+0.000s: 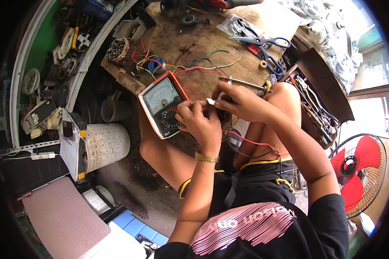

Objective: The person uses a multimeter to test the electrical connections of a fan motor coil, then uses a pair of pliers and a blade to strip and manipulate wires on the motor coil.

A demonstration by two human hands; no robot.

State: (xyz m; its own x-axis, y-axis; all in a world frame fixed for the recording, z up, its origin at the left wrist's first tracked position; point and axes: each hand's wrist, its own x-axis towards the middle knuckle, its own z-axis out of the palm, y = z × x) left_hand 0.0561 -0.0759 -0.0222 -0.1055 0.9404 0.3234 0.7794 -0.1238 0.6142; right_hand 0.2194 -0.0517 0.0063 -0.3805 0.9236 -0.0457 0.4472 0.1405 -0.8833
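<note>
Two bare hands meet over a seated person's lap beside a worn workbench (212, 36). The right hand (245, 101) has its thumb and fingers pinched together on a small white piece (211, 102), which sits right at its fingertips. The left hand (201, 125), a gold-toned watch (206, 158) at its wrist, brings its bent fingers up beside the same piece; whether they grip it cannot be told. Just left of the left hand, an orange-cased analog meter (163, 105) lies tilted, its dial up, the hand overlapping its near right edge in view. Below the right hand, a red lead (251, 141) runs across the lap. Just above that hand lies a slim metal rod (246, 83); farther up, blue-handled scissors (259, 42) rest open. A green wire (216, 52) curves across the wood above both hands, with a blue spool (157, 64) up and to the left of them. Well right of the right hand stand an open brown toolbox (328, 82) holding pliers and, lower down, a red-bladed fan (358, 166). Well left of the left hand is a pale bucket (108, 146).
</note>
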